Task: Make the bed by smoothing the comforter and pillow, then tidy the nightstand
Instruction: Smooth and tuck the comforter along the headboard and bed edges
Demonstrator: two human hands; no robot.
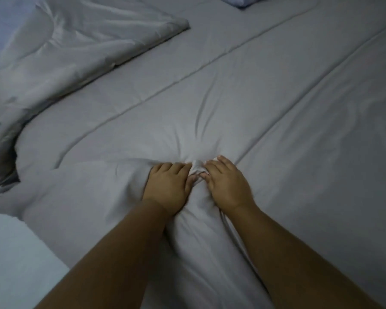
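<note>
At the near edge of the bed, a small bunch of cloth is caught between the fingers [183,167] of both hands, with the thumbs almost touching across it. The left hand [167,186] is curled knuckles-up, fingertips dug into the fabric. The right hand [227,186] is laid a bit flatter, but its thumb and forefinger are pinched on the same ridge – so both are gripping, not just resting. Creases are fanned out from that bunch in all directions, and a fat fold is pushed up between the two bare forearms.

What's being held is the comforter [276,108], grey and spread over most of the bed, with long seams [165,85] run diagonally across it. Up at the far left, one corner is flipped back on itself as a flap [87,41] – shinier underside up, pretty rumpled. Only a bluish corner of the pillow [239,1] is seen at the top edge, well apart from the hands. A pale surface [13,253] is seen past the comforter's edge at lower left; whether it's floor or sheet can't be told.
</note>
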